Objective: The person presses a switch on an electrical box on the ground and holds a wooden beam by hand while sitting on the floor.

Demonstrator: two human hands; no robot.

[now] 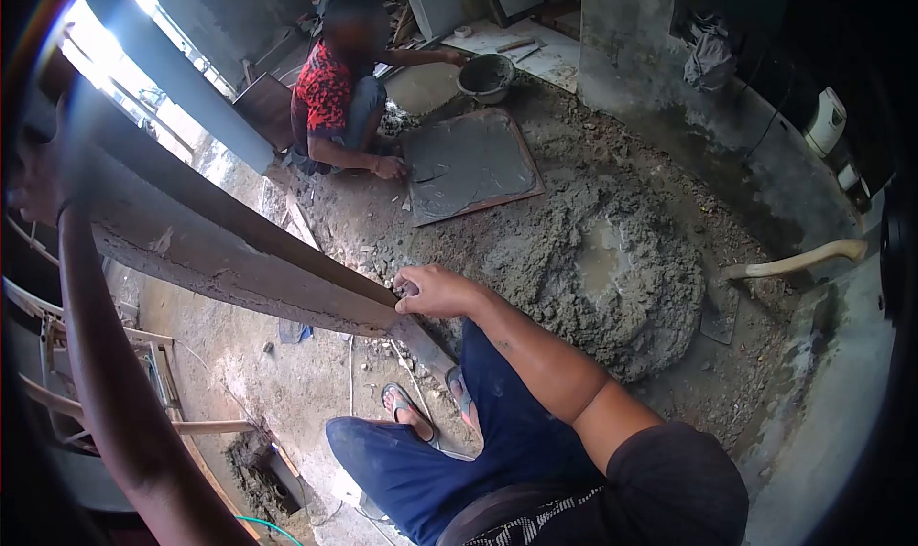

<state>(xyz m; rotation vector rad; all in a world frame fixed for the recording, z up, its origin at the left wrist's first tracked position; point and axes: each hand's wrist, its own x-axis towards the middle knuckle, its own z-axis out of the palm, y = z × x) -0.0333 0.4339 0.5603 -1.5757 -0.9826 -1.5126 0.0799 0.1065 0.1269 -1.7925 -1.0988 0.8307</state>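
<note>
A long grey beam or post [220, 250], with a rough mortar-like edge, runs from the upper left to near my sandalled feet. High at the far left, my left hand [36, 178] is against its upper part; glare and shadow blur the fingers. My right hand [435, 290] is at the lower part of the beam, in front of my knee. Its fingers are curled closed by the edge, and what they hold, if anything, is too small to name. Right of that hand lies a heap of wet mortar [650, 307] with water [601, 254] pooled in its hollow.
A co-worker [330, 97] squats beyond, one hand at a mortar-covered board [469, 163], the other by a black bucket [486, 76]. A hoe with a wooden handle [798, 259] lies at the mortar's right. Wooden pieces [215, 426] and a floor pit [277, 479] are at lower left.
</note>
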